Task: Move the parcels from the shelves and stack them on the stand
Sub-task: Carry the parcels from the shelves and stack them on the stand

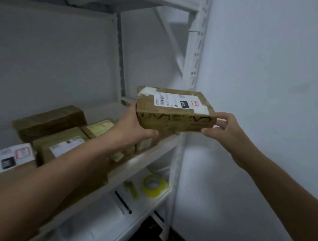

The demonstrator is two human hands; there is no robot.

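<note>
A flat brown cardboard parcel [174,109] with a white shipping label is held in the air above the right end of the white shelf [153,155]. My left hand [133,126] grips its left end from below. My right hand [226,128] pinches its near right corner. Several more parcels lie on the same shelf: a dark brown box [48,122] at the back, a brown box with a white label [60,144], another with a yellowish label [99,128], and a white parcel [7,158] at the far left. The stand is out of view.
A white wall [267,91] stands close on the right. The rack's upright post [193,63] rises just behind the held parcel. On the lower shelf lie a roll of yellow tape [154,185] and a black marker [123,202].
</note>
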